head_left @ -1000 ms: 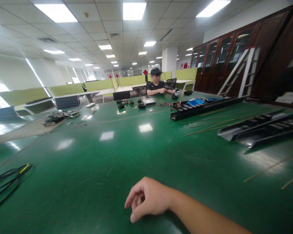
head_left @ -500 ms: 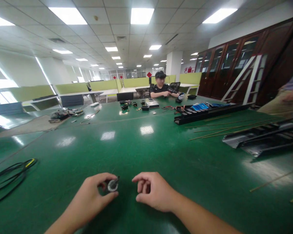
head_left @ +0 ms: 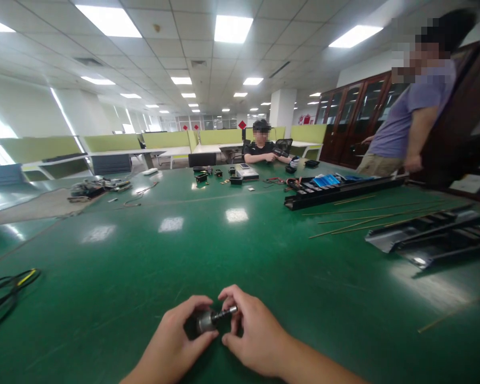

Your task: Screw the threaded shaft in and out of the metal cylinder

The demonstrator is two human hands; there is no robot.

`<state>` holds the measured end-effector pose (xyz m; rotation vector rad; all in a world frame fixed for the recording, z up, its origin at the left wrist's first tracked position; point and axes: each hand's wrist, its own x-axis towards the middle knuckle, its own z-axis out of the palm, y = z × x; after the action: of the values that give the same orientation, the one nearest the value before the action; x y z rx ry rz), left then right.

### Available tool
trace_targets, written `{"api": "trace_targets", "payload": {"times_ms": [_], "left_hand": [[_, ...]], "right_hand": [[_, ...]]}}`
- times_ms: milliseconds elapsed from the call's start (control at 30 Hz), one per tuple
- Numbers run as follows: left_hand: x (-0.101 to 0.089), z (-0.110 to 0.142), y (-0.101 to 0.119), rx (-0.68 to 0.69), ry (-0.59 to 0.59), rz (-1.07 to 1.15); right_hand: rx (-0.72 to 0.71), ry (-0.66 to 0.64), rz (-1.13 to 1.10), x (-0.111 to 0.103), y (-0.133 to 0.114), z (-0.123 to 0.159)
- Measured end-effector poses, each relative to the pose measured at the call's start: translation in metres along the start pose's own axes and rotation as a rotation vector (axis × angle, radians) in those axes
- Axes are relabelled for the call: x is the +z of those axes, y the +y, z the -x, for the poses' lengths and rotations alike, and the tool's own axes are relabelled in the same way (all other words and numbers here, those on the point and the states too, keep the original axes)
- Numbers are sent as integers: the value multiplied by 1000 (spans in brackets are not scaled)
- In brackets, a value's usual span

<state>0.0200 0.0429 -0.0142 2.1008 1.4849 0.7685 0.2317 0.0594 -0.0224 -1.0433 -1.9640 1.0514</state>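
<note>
Low in the head view, my left hand (head_left: pixel 180 328) is closed on a small metal cylinder with a ridged rod (head_left: pixel 206 322), gripped between thumb and fingers. The rod points up and right, and its bright tip lies across the front of my right hand (head_left: pixel 256 330). On that hand the index finger and thumb are apart and the other fingers curl inward. Whether the tip touches those fingers I cannot tell. Both hands are above the green tabletop (head_left: pixel 144 266).
Black cables (head_left: pixel 8 293) lie at left. Thin rods (head_left: pixel 368 218) and black metal channels (head_left: pixel 432 234) lie at right; a longer channel (head_left: pixel 344 191) is behind them. Small black parts (head_left: pixel 236 181) sit at the far side before a seated person (head_left: pixel 260 149). Another person (head_left: pixel 404 117) stands at right.
My left hand has moved right, closer to my right hand, and the cylinder has turned so its rod shows sideways. The standing person has come further into view.
</note>
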Motion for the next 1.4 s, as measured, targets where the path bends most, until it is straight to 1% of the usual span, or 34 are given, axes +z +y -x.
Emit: {"api": "trace_targets", "payload": {"times_ms": [133,433,567,733,867,1067,1233,1400], "left_hand": [[-1,-4,5,24,-31,5],[2,-7,3,29,-56,5],[2,-9,6,45,-65,12],[1,-8,5,56,-40,-6],[1,-6,5,64,-35,-17],[1,-6,3,61,-19,-30],[2,-6,-1,55,-9,-38],[5,-5,-4,78,42,-25]], "right_hand": [[-13,6,-4,1,0,-2],[20,-5,-24,1,1,-4],[19,12,8,1,1,-2],[24,5,67,1,0,-1],[57,1,86,2,0,-2],[60,25,45,5,1,-4],[87,36,64,5,0,-5],[86,40,63,7,3,-6]]}}
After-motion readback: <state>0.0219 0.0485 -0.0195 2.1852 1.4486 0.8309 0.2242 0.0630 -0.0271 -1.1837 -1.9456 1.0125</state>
